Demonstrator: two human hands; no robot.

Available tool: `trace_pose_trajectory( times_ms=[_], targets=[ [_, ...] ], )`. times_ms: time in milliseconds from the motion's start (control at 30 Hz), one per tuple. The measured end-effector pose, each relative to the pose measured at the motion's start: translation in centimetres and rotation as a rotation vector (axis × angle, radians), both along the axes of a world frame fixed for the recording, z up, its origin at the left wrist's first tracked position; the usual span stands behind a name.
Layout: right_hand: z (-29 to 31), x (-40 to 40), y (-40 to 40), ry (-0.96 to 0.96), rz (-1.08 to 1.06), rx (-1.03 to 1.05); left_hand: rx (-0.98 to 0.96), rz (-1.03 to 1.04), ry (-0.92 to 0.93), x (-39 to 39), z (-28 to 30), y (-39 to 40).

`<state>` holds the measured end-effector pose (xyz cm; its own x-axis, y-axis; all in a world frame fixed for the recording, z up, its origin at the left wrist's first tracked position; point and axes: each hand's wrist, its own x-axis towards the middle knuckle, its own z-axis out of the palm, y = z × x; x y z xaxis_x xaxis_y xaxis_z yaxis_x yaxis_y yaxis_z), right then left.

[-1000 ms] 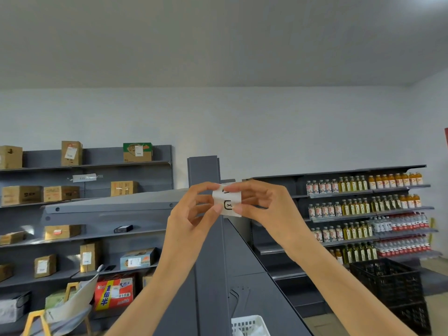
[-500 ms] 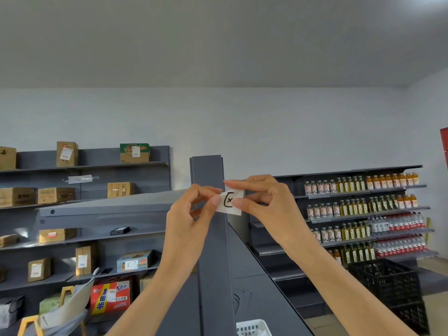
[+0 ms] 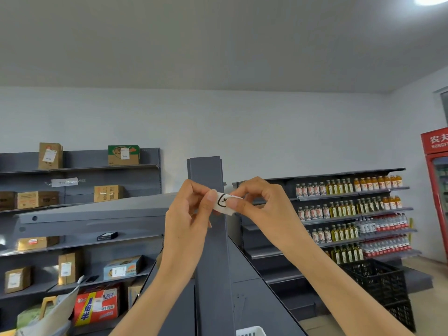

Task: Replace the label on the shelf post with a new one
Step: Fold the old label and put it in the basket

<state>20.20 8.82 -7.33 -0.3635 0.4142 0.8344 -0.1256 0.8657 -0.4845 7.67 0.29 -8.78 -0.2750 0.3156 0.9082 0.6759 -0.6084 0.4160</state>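
A small white label (image 3: pixel 224 204) with a black hand-drawn mark is pinched between both hands in front of the grey shelf post (image 3: pixel 208 251). My left hand (image 3: pixel 188 214) holds its left edge with thumb and forefinger. My right hand (image 3: pixel 263 207) grips its right end, thumb on the front face. The label sits at the post's right edge, just below the post's top. Whether it touches the post I cannot tell.
Grey shelves with cardboard boxes (image 3: pixel 49 156) stand at the left. Shelves of bottled drinks (image 3: pixel 351 204) line the right wall. A black crate (image 3: pixel 383 287) sits on the floor, a red fridge (image 3: pixel 436 190) at far right, a white basket (image 3: pixel 251 332) below.
The view has shifted right, revealing the red fridge. Both hands keep the label pinched; it has tilted and curled a little, with the right fingers closing further over its right end.
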Motion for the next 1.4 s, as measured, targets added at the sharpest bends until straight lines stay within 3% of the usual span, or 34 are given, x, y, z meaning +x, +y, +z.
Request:
trace_pose_trajectory(
  times_ms=[133,433,567,767,967,1200,1400],
  targets=[
    [0.2,0.0,0.0,0.031,0.232,-0.107,-0.016,-0.209,-0.1,-0.4,0.4,0.2],
    [-0.5,-0.4,-0.6,0.065,0.313,-0.043,-0.34,-0.729,-0.432,-0.4,0.4,0.8],
    [-0.9,-0.4,-0.7,0.101,0.193,0.024,-0.414,-0.707,-0.435,0.1,-0.1,1.4],
    [-1.8,0.1,0.5,0.205,0.05,-0.073,-0.167,-0.508,-0.275,1.6,-1.7,3.1],
    [-2.1,2.0,2.4,0.268,-0.075,0.028,-0.149,-0.525,-0.219,3.2,-2.4,4.2],
    [-3.6,3.9,5.6,0.234,-0.213,0.406,-0.214,-0.74,-0.494,5.4,-3.5,7.0],
    [-5.1,6.0,9.8,0.09,-0.205,0.519,-0.24,-0.775,-0.693,7.5,-3.9,10.2]
  ],
)
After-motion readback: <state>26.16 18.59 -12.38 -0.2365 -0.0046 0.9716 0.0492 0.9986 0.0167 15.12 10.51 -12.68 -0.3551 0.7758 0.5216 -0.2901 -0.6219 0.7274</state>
